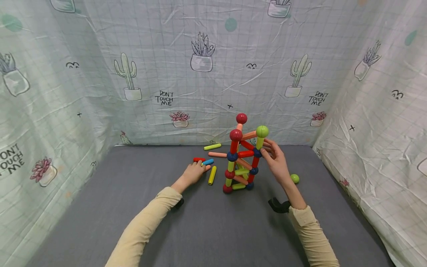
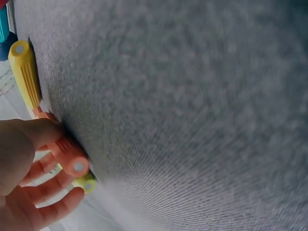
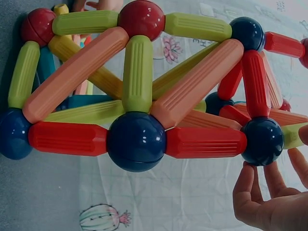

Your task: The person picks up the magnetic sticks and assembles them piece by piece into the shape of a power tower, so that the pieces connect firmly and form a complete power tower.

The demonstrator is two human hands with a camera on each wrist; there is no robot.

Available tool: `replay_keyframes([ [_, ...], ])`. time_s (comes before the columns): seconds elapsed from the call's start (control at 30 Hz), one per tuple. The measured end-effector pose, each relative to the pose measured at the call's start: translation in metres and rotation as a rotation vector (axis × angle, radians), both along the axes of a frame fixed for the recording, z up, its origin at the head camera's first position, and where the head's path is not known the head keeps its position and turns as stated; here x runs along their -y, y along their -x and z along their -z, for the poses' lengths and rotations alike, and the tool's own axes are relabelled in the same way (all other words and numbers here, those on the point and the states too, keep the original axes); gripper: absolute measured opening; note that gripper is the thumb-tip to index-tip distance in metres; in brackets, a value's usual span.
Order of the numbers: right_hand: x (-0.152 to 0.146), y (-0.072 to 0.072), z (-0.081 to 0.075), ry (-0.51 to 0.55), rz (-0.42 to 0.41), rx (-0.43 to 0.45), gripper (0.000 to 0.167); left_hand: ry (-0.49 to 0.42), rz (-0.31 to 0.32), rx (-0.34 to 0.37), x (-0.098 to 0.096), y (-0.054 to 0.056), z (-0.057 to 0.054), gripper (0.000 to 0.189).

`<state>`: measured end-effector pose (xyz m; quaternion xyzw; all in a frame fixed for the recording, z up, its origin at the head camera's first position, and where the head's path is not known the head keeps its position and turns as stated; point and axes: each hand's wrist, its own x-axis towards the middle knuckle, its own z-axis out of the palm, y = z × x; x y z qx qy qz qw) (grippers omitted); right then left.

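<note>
A tower of magnetic sticks and balls (image 1: 231,166) stands right of centre, with red and lime balls at its upper ends. My right hand (image 1: 277,163) holds its right side near the top. In the right wrist view, the fingertips touch a dark blue ball (image 3: 262,141) and reach round the lime stick (image 3: 291,136) beside it. To the tower's left, my left hand (image 1: 193,173) is down at the loose sticks. It pinches an orange stick (image 2: 71,156) between thumb and fingers. A blue stick (image 1: 208,162) and a red stick (image 1: 199,159) lie just beyond that hand.
A yellow stick (image 1: 212,175) lies between the left hand and the tower. Farther back is a lime stick (image 1: 212,147). One salmon stick (image 1: 217,154) extends left from about the tower's middle. A loose lime ball (image 1: 294,178) rests right of the right wrist. Printed curtains (image 1: 150,66) surround the grey table (image 1: 207,230).
</note>
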<state>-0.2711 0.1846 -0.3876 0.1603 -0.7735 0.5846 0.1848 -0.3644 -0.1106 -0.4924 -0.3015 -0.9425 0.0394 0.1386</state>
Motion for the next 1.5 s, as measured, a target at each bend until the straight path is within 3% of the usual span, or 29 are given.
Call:
replay_keyframes([
  [0.13,0.0,0.0,0.0,0.002,-0.003,-0.005,0.044,0.006,0.023,-0.026,0.002,-0.003,-0.002,0.016],
  [0.23,0.001,0.001,0.0,0.007,-0.008,-0.01,0.044,0.004,0.059,-0.127,0.006,-0.004,-0.007,0.018],
  [0.33,0.001,0.001,0.0,0.008,-0.006,-0.011,0.044,-0.022,0.087,-0.245,0.008,-0.004,-0.019,0.02],
  [0.43,0.001,0.001,0.0,0.007,-0.005,-0.009,0.044,-0.105,0.119,-0.343,0.006,-0.007,-0.037,0.022],
  [0.53,0.001,0.0,0.0,0.002,-0.001,-0.003,0.044,-0.279,0.171,-0.411,-0.003,-0.017,-0.066,0.026],
  [0.6,0.001,0.0,0.0,0.001,0.002,0.003,0.044,-0.431,0.235,-0.463,-0.014,-0.03,-0.092,0.029],
  [0.73,0.001,-0.001,0.0,-0.002,0.005,0.003,0.043,-0.722,0.459,-0.596,-0.042,-0.066,-0.149,0.037],
  [0.8,0.002,-0.001,0.0,-0.001,0.003,0.001,0.043,-0.777,0.574,-0.661,-0.054,-0.082,-0.172,0.039],
  [0.87,0.002,0.0,0.0,0.003,0.001,0.002,0.043,-0.76,0.652,-0.704,-0.064,-0.093,-0.186,0.039],
  [0.97,0.003,0.001,0.001,0.001,0.005,0.006,0.043,-0.661,0.692,-0.72,-0.076,-0.097,-0.192,0.034],
  [1.2,0.003,0.001,0.002,0.01,-0.008,0.037,0.05,-0.433,0.664,-0.779,-0.093,-0.088,-0.184,0.031],
  [1.5,0.001,0.003,0.001,-0.001,-0.015,0.021,0.046,-0.309,0.586,-0.796,-0.1,-0.084,-0.181,0.035],
])
